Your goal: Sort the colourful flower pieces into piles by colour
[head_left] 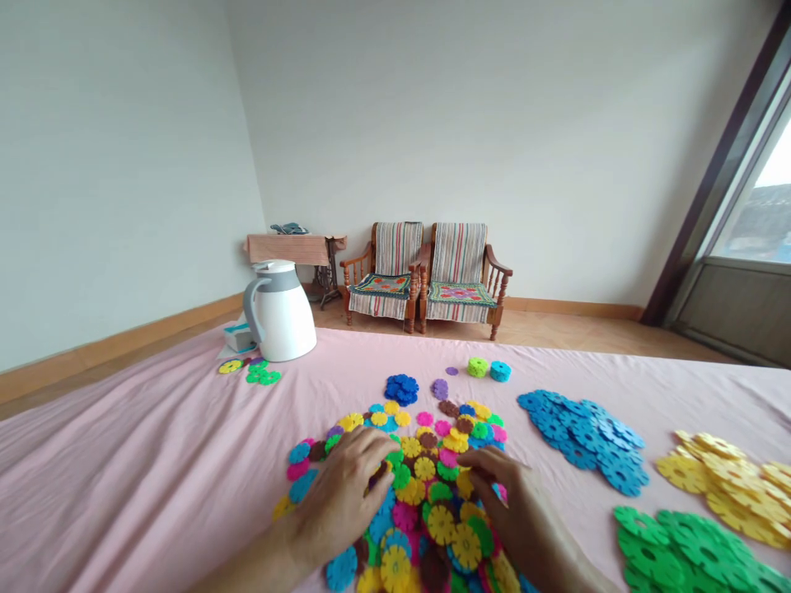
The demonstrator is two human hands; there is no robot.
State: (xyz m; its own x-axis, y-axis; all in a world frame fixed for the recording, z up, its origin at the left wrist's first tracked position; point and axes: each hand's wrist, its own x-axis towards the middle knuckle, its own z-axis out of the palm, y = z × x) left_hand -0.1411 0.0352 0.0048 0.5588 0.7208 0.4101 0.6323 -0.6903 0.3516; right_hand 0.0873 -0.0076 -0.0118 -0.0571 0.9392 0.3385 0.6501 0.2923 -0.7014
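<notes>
A mixed pile of notched plastic discs (424, 469) in yellow, pink, blue, green, brown and other colours lies on the pink cloth in front of me. My left hand (353, 473) rests over the pile's left side, its fingers bent and the thumb apart from them. Discs show in the gap by that thumb; none is plainly gripped. On the right side, my right hand (503, 486) reaches in with bent fingers, the index fingertip at the yellow discs. Its thumb is apart from the index finger, and the outer fingers are partly hidden.
To the right lie heaps of blue discs (584, 436), yellow discs (729, 478) and green discs (685, 548). Beyond the pile are dark blue discs (401, 389), purple discs (440, 389), a lime stack (477, 367) and a light-blue stack (500, 371). A white jug (284, 317) stands back left.
</notes>
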